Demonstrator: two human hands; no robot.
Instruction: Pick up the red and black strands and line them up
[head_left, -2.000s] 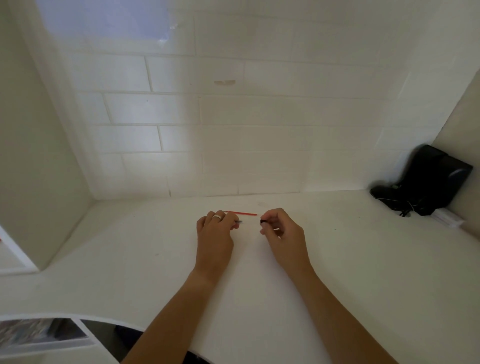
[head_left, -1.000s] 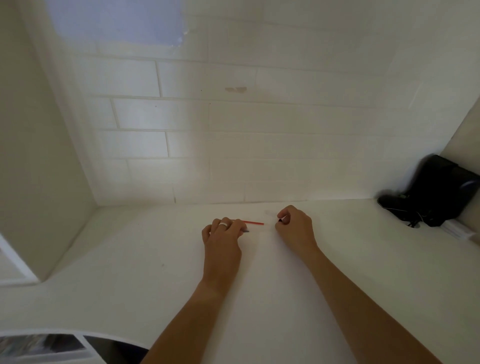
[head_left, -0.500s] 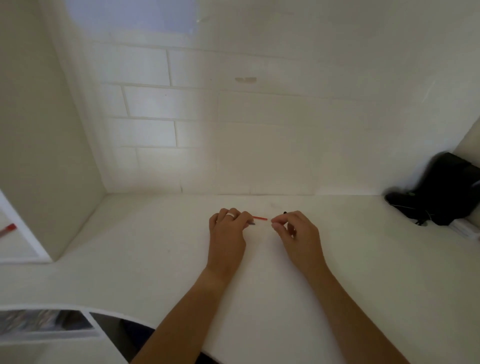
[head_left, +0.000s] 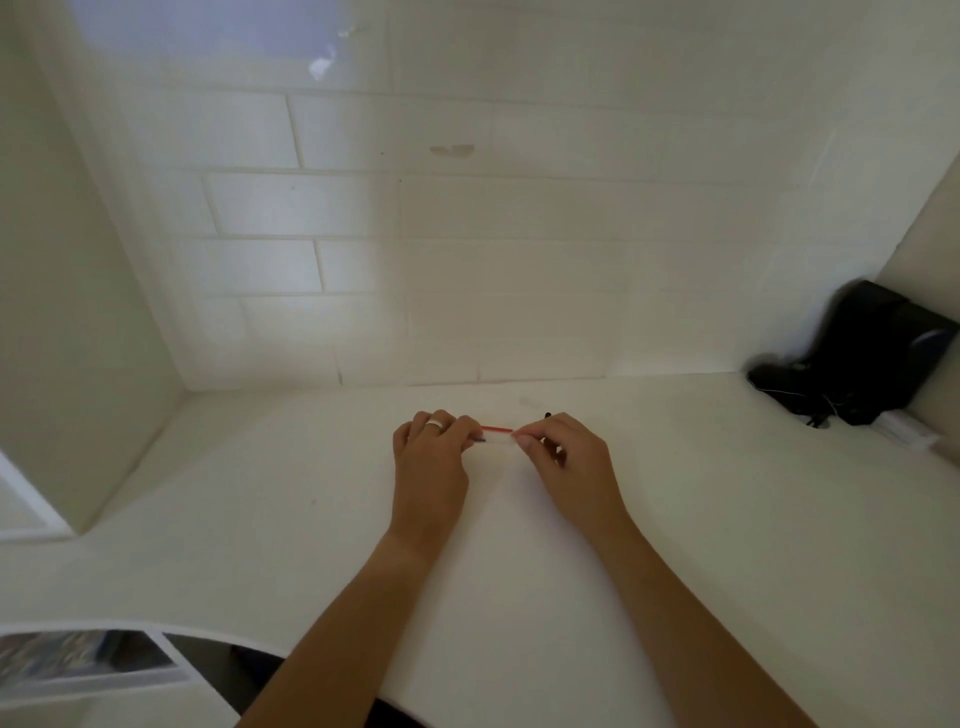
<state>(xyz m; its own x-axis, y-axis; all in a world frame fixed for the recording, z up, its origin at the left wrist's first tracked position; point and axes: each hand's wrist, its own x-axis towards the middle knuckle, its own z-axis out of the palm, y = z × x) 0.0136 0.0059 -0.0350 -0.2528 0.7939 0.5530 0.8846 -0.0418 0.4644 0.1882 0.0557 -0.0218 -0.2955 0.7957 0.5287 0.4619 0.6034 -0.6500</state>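
Two bare forearms reach up from the 6 o'clock edge across a white counter (head_left: 727, 519), its near edge curving at 7 o'clock above a shelf of blurred items (head_left: 78, 657). At the centre of the scene the two hands meet, knuckles up and resting low on the surface. The left hand (head_left: 428, 462), with a pale ring (head_left: 434, 424) on one finger, has its fingers curled in a tight grip, pinching the left end of a thin red stick (head_left: 496, 429); a small dark tip (head_left: 480, 440) shows just below that fingertip. The right hand (head_left: 566, 460), at 3 o'clock of the left and just beside it, also has a closed grip, thumb and forefinger pinching the right end of the same stick, which runs level between the two hands just above the counter. A small dark tip (head_left: 547, 415) pokes out above the right knuckles; what it belongs to cannot be told. Farther back at 2 o'clock, in the counter's right corner, a black bag-like object (head_left: 862, 358) with thin cords leans against the side wall, a small white item (head_left: 904, 431) just beside it. Behind everything rises a white tiled wall (head_left: 467, 260), with a plain panel (head_left: 67, 338) at 9 o'clock.
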